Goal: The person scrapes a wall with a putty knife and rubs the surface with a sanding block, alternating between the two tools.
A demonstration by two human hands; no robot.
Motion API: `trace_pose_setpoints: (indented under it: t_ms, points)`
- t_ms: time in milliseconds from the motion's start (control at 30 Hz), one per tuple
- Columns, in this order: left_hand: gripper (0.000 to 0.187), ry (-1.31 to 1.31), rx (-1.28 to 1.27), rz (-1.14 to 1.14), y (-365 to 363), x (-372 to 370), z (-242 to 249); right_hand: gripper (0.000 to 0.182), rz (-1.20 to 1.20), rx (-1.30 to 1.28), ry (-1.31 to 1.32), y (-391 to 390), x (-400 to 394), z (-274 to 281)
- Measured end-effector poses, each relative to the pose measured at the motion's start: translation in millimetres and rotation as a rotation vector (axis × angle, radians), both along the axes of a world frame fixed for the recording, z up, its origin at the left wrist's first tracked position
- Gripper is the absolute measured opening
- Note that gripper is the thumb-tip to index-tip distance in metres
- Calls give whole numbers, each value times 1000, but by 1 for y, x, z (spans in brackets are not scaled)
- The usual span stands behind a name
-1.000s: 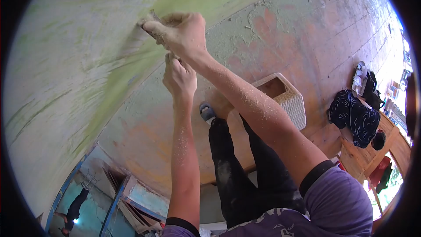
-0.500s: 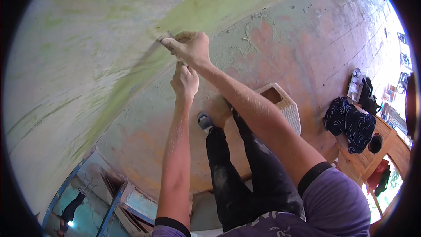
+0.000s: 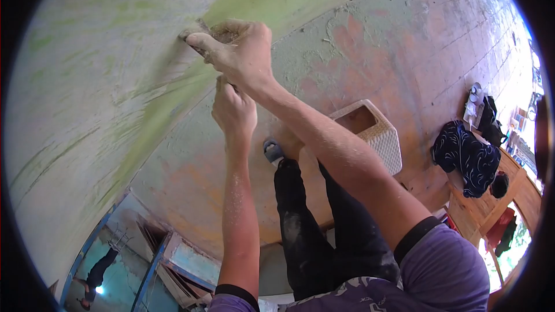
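A flat scraper-like tool [image 3: 202, 25] is pinched firmly between thumb and fingers of the right hand [image 3: 245, 52] at the wall [image 3: 87, 86], apparently so its edge is pressed evenly. The left hand [image 3: 234, 110] is curled close beside, perhaps for steadying; whether anything is gripped there cannot be told.

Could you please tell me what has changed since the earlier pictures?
Since the previous picture, the right hand with its flat tool and the left hand have moved up and left in view along the wall, back near where they first were. Nothing visibly taken up or let go; the woven box stayed put.
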State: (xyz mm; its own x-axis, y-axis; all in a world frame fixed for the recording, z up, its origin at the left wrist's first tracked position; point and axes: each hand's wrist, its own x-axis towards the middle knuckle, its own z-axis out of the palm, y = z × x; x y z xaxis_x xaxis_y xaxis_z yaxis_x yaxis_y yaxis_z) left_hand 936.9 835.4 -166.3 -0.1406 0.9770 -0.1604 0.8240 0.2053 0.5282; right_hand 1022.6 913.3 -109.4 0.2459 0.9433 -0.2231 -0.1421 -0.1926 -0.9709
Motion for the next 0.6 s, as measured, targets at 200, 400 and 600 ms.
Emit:
trace_pose_setpoints:
  t_ms: [200, 400, 600]
  points:
    - [44, 148, -238, -2, -29, -24, -69, 35, 63, -149, -40, -14, -26, -76]
    - [32, 216, -232, -39, -7, -29, -49, 38, -6, -16, 4, -9, -30, -51]
    - [33, 147, -80, -75, 3, -10, -14, 39, 18, -112, 44, 3, -9, -19]
